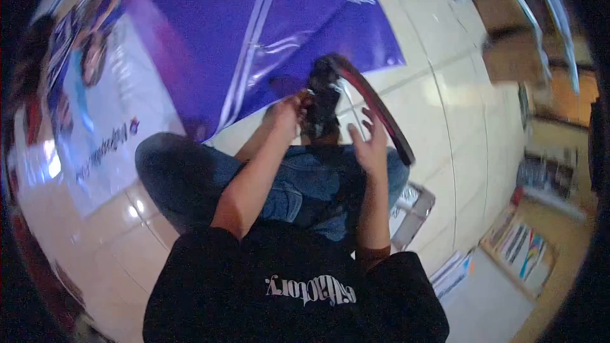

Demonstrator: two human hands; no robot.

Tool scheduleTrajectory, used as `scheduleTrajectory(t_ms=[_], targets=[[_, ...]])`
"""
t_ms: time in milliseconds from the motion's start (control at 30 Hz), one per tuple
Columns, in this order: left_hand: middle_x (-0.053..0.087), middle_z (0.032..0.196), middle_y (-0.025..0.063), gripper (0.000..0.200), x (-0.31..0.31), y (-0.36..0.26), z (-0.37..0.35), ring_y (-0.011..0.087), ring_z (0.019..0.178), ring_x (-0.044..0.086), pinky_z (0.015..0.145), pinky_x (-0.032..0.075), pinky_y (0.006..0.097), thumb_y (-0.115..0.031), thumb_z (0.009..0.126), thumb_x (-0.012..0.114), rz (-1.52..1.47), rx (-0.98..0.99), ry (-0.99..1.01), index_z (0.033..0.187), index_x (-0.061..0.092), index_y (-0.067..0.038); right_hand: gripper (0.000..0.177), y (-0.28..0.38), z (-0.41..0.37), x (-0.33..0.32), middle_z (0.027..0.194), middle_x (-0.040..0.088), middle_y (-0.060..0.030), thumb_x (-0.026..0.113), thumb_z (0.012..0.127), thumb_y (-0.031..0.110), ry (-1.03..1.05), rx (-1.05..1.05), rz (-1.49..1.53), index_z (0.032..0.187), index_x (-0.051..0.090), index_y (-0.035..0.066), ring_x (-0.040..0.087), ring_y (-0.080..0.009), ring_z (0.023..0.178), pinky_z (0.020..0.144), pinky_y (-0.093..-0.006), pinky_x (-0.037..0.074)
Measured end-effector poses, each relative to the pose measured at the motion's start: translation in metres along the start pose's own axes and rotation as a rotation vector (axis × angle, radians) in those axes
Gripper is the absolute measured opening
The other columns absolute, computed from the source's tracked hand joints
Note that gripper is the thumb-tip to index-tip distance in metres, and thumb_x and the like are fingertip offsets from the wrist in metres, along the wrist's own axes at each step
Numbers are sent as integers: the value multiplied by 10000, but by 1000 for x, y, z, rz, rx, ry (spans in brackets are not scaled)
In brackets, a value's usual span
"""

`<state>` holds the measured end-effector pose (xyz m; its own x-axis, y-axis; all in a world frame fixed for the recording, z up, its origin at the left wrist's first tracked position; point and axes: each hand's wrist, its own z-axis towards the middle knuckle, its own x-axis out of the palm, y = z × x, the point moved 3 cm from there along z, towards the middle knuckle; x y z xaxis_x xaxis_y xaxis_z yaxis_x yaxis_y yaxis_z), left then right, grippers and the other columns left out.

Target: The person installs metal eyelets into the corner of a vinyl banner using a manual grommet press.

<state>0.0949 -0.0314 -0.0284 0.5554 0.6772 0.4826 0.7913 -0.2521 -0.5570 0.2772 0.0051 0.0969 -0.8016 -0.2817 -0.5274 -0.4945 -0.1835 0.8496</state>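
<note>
My left hand (289,113) is closed on a dark, blurred object (323,98) held above my knees. A curved black strip with a red edge (375,105) arcs from the top of that object down to the right. My right hand (367,143) is just beside the strip with its fingers apart; I cannot tell whether it touches the strip. Both forearms reach out from my black shirt over my blue jeans (305,184). What the dark object is stays unclear.
A large purple printed banner (254,32) lies on the pale tiled floor (445,89) ahead and to the left. A metal frame (413,213) stands by my right leg. Stacks of printed sheets (527,251) and cardboard (515,57) lie at the right.
</note>
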Motion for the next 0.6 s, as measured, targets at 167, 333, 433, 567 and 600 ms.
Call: scheduleTrajectory(t_ms=[167, 333, 433, 567, 600], targets=[[642, 917, 42, 182, -21, 15, 19, 117, 720, 571, 519, 391, 203, -95, 876, 489, -32, 50, 10, 977, 639, -74, 191, -67, -110, -167, 834, 664, -85, 546, 794, 75, -511, 525, -306, 944, 641, 5, 624, -168, 788, 737, -280, 480], [624, 878, 19, 145, -11, 15, 12, 96, 659, 529, 493, 373, 190, -134, 872, 537, -158, 49, 2, 965, 638, -87, 303, -175, -169, -204, 966, 650, -201, 561, 735, 248, 121, 677, -867, 931, 684, 52, 629, -343, 890, 797, -417, 491], [600, 772, -1, 129, -10, 9, 18, 95, 573, 499, 458, 365, 206, -144, 863, 530, -121, 70, -37, 909, 639, -93, 356, -217, -163, -171, 981, 639, -218, 605, 693, 151, 116, 755, -629, 1032, 650, 53, 608, -359, 955, 826, -400, 488], [565, 636, 8, 176, -20, 18, 28, 99, 460, 448, 399, 354, 233, -159, 863, 476, -21, 45, 18, 768, 610, -95, 376, -232, -156, -169, 974, 618, -263, 662, 583, 70, 139, 650, -830, 944, 609, -24, 604, -384, 946, 795, -439, 490], [545, 644, -3, 165, -13, 9, 13, 93, 476, 442, 414, 343, 227, -175, 874, 490, -40, 32, 16, 836, 617, -77, 315, -225, -154, -168, 955, 622, -261, 626, 642, 102, 174, 585, -900, 937, 608, -8, 604, -392, 926, 760, -458, 490]])
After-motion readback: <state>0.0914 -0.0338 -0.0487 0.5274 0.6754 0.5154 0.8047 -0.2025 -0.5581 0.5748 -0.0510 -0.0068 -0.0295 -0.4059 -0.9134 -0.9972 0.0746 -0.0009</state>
